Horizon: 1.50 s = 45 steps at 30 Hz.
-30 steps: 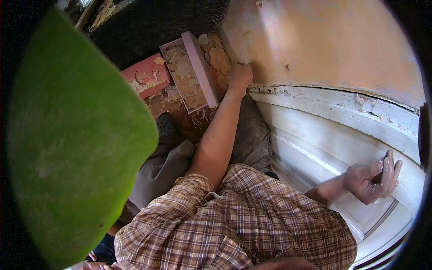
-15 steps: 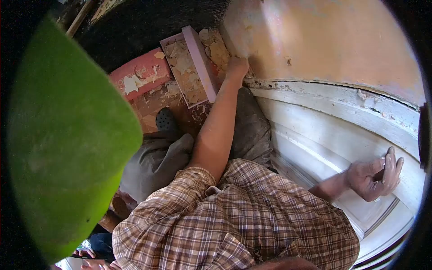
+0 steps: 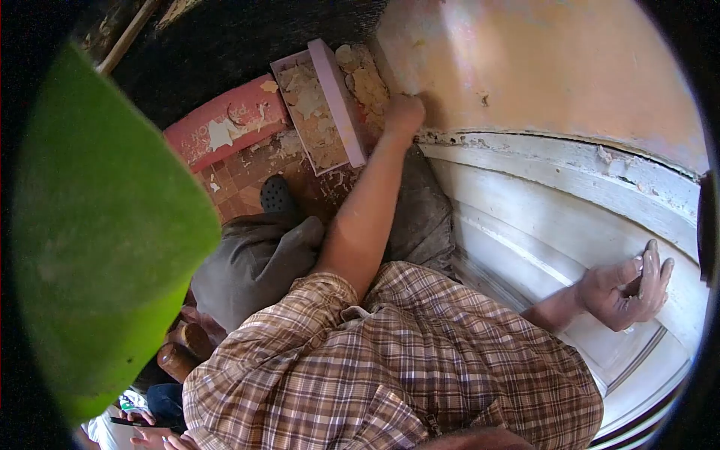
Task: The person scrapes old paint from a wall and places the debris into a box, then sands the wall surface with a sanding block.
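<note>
My left hand (image 3: 404,116) is closed in a fist by the base of the peeling orange wall (image 3: 540,67). Whatever its fingers hold, if anything, is hidden. Below and left of it stands a shallow pink box (image 3: 337,101), filled with flakes of old paint (image 3: 307,101). More flakes (image 3: 363,79) lie between the box and the wall. My right hand (image 3: 624,295), dusty grey, is by the white panelling (image 3: 517,199) at the right. Its fingers are loosely bent and apart from the thumb, with nothing visible between them.
A chipped white ledge (image 3: 547,161) runs along the wall. A red box lid (image 3: 229,124) lies on the littered tile floor (image 3: 244,176). A dark clog (image 3: 276,195) shows below it. A big green leaf-like shape (image 3: 112,240) blocks the left side. Another person's hands (image 3: 146,431) show at lower left.
My left fist has shifted slightly right along the wall. The view has shifted a little, showing more of the floor beside the green shape. My right hand stays nearly in place.
</note>
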Each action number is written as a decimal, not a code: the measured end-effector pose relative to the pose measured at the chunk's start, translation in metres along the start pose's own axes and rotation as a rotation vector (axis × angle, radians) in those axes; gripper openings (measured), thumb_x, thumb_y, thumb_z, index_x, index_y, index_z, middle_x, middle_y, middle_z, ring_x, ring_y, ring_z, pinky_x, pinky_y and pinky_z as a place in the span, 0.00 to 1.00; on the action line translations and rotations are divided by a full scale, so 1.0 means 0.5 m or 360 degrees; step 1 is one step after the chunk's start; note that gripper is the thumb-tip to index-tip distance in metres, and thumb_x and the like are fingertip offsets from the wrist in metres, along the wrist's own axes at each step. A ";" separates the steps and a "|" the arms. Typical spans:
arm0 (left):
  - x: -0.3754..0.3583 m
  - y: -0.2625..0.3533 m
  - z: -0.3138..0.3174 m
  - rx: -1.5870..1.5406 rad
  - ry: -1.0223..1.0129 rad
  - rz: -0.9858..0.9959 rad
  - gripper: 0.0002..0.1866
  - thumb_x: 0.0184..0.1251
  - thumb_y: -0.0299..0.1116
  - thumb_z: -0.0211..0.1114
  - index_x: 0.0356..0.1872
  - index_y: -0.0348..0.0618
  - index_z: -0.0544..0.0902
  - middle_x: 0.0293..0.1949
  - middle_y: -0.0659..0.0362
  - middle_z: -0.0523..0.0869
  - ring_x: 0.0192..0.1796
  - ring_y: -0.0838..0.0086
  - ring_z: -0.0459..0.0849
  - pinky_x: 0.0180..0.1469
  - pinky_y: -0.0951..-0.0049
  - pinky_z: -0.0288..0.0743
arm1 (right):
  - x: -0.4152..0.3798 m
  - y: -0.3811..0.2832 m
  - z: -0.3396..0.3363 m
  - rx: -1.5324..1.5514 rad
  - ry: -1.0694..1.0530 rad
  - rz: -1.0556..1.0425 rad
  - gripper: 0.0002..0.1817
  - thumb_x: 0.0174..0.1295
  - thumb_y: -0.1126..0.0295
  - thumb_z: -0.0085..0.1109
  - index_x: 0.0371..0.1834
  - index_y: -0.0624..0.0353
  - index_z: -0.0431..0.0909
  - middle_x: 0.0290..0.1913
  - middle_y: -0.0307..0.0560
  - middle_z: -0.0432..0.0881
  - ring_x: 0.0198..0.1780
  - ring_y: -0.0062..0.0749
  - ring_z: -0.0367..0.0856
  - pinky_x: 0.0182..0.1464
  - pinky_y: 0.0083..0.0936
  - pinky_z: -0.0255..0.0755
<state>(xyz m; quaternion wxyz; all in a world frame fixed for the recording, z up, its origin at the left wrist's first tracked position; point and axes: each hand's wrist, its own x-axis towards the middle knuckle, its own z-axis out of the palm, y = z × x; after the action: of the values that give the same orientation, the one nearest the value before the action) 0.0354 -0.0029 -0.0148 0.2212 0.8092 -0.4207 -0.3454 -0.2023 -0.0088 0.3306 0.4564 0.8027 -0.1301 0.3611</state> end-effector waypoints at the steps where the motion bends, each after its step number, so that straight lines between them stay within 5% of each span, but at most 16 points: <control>1: -0.003 0.017 0.017 0.0001 0.0008 -0.0003 0.16 0.69 0.32 0.50 0.51 0.33 0.78 0.47 0.40 0.84 0.50 0.49 0.84 0.48 0.53 0.80 | 0.001 0.000 0.002 -0.0003 0.0003 0.0009 0.07 0.72 0.68 0.52 0.40 0.58 0.78 0.37 0.43 0.90 0.51 0.48 0.86 0.60 0.39 0.69; 3: -0.017 0.053 0.063 -0.0717 0.0649 -0.0566 0.16 0.69 0.34 0.51 0.45 0.34 0.82 0.45 0.42 0.85 0.48 0.47 0.85 0.48 0.51 0.79 | 0.000 0.003 0.004 0.0083 0.0030 0.0007 0.07 0.72 0.68 0.52 0.39 0.58 0.78 0.37 0.43 0.90 0.51 0.49 0.86 0.58 0.39 0.70; 9: 0.041 -0.034 0.190 -0.0103 0.0434 -0.0221 0.19 0.68 0.39 0.52 0.39 0.33 0.86 0.45 0.40 0.86 0.46 0.45 0.86 0.51 0.49 0.79 | 0.004 -0.005 0.000 -0.0015 0.0018 0.0030 0.06 0.70 0.70 0.53 0.37 0.59 0.78 0.36 0.43 0.90 0.51 0.52 0.86 0.54 0.39 0.73; 16: 0.072 -0.066 0.188 -0.0342 0.0087 -0.0414 0.19 0.67 0.39 0.55 0.42 0.32 0.85 0.47 0.38 0.85 0.51 0.47 0.85 0.55 0.51 0.78 | 0.008 -0.010 -0.007 -0.0045 -0.0010 0.0034 0.04 0.68 0.74 0.53 0.38 0.60 0.78 0.36 0.46 0.90 0.49 0.54 0.86 0.53 0.40 0.74; 19: 0.065 -0.042 0.208 -0.0467 0.0644 -0.0561 0.17 0.67 0.35 0.57 0.47 0.31 0.84 0.46 0.37 0.85 0.53 0.47 0.84 0.56 0.53 0.77 | 0.006 -0.006 0.000 0.0008 0.0014 0.0034 0.04 0.68 0.74 0.53 0.38 0.61 0.78 0.35 0.48 0.89 0.48 0.54 0.86 0.53 0.40 0.75; 21: -0.018 0.043 0.084 -0.1278 0.1079 -0.0628 0.18 0.67 0.32 0.58 0.52 0.30 0.81 0.47 0.37 0.85 0.53 0.47 0.83 0.56 0.53 0.76 | 0.003 -0.005 0.002 0.0055 0.0044 0.0040 0.04 0.68 0.75 0.53 0.39 0.62 0.78 0.35 0.49 0.89 0.48 0.54 0.86 0.53 0.40 0.75; 24: -0.016 0.065 0.077 -0.1547 0.1094 -0.0698 0.19 0.68 0.32 0.57 0.55 0.29 0.79 0.50 0.37 0.83 0.53 0.46 0.83 0.56 0.52 0.76 | -0.006 0.001 -0.002 0.0057 0.0036 0.0080 0.04 0.68 0.75 0.54 0.39 0.62 0.78 0.35 0.50 0.89 0.48 0.54 0.86 0.54 0.41 0.74; 27: -0.007 0.036 0.085 -0.1408 0.0736 -0.0788 0.23 0.73 0.38 0.55 0.60 0.29 0.75 0.61 0.36 0.76 0.62 0.44 0.76 0.66 0.51 0.67 | 0.002 -0.003 0.001 0.0021 0.0061 0.0028 0.04 0.68 0.75 0.54 0.39 0.62 0.79 0.35 0.50 0.89 0.48 0.53 0.86 0.53 0.41 0.74; 30: 0.113 -0.066 0.260 -0.0810 0.0877 -0.0652 0.23 0.74 0.40 0.54 0.59 0.29 0.75 0.57 0.36 0.78 0.60 0.44 0.77 0.62 0.51 0.71 | -0.001 -0.005 -0.004 -0.0031 0.0025 0.0061 0.05 0.68 0.75 0.54 0.38 0.64 0.79 0.36 0.51 0.89 0.50 0.53 0.86 0.54 0.41 0.77; 34: 0.165 -0.106 0.234 -0.0584 0.0682 -0.0764 0.17 0.73 0.34 0.53 0.53 0.32 0.80 0.52 0.42 0.83 0.58 0.49 0.80 0.60 0.53 0.71 | 0.004 -0.011 -0.004 0.0007 0.0015 0.0097 0.05 0.68 0.76 0.53 0.39 0.64 0.79 0.36 0.51 0.89 0.51 0.54 0.86 0.54 0.42 0.76; 37: 0.177 -0.113 0.185 -0.0219 -0.0039 -0.0583 0.17 0.74 0.35 0.53 0.54 0.36 0.81 0.53 0.45 0.83 0.54 0.54 0.81 0.57 0.56 0.71 | 0.003 -0.010 -0.004 0.0018 0.0063 0.0074 0.07 0.68 0.71 0.54 0.38 0.63 0.79 0.35 0.49 0.89 0.48 0.53 0.86 0.54 0.40 0.72; 42: 0.212 -0.130 0.250 0.0816 0.0195 -0.0369 0.14 0.73 0.35 0.54 0.45 0.39 0.86 0.49 0.49 0.86 0.50 0.57 0.82 0.52 0.59 0.70 | -0.008 0.001 -0.007 0.0076 0.0042 0.0045 0.06 0.66 0.79 0.52 0.40 0.67 0.78 0.36 0.56 0.88 0.49 0.56 0.85 0.54 0.45 0.78; 45: 0.251 -0.183 0.322 0.0085 0.0364 -0.0552 0.15 0.73 0.34 0.54 0.47 0.36 0.85 0.50 0.49 0.86 0.49 0.56 0.82 0.55 0.59 0.69 | -0.009 0.003 -0.007 0.0112 0.0040 0.0019 0.06 0.65 0.80 0.51 0.39 0.69 0.78 0.36 0.58 0.87 0.49 0.57 0.84 0.53 0.46 0.80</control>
<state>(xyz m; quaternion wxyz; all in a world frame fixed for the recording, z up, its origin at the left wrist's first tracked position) 0.0149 -0.0680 -0.2278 0.1831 0.9090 -0.2562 -0.2729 -0.2078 -0.0076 0.3295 0.4275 0.8128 -0.1163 0.3782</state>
